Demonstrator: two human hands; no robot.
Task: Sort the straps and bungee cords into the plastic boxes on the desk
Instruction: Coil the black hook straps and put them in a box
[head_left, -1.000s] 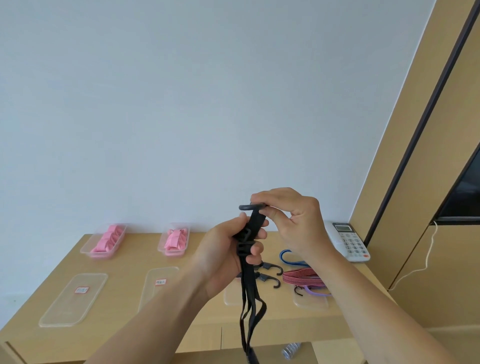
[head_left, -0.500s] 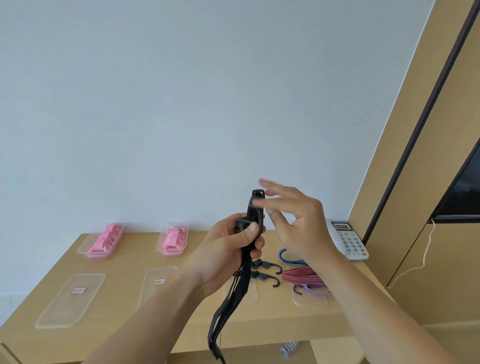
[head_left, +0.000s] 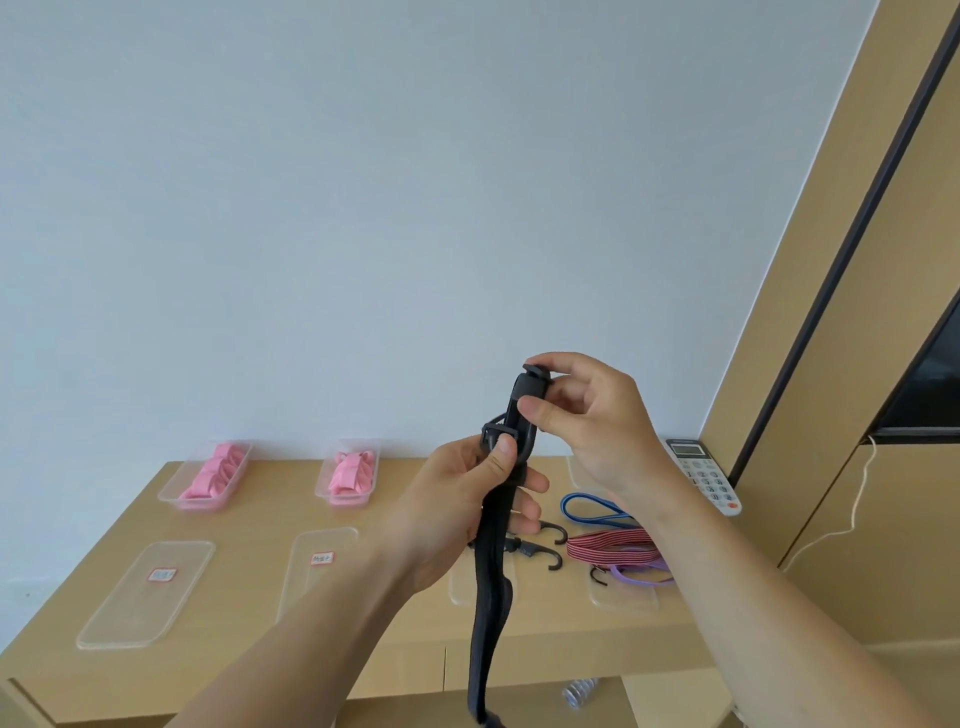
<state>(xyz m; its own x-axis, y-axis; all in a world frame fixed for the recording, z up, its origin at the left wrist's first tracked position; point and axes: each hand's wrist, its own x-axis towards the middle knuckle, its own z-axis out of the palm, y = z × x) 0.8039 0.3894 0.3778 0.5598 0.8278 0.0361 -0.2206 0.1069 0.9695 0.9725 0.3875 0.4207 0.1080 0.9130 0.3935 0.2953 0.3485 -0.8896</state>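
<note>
Fingers (head_left: 501, 457) of left hand (head_left: 457, 499), right hand (head_left: 597, 421) round strap (head_left: 491, 597); 2 labels (head_left: 162, 574) illegible

No text can be read for certain. Left of the telephone (head_left: 704, 475), the nearer lid (head_left: 311, 597) and the farther lid (head_left: 124, 618) each bear a red-edged white label, the nearer label (head_left: 322, 558) and the farther label (head_left: 162, 574). Their print is too small to read. The telephone's key markings are blurred.

Single head view only; we look forward and slightly down across the near desk (head_left: 283, 493) toward the far wall (head_left: 363, 208).
</note>
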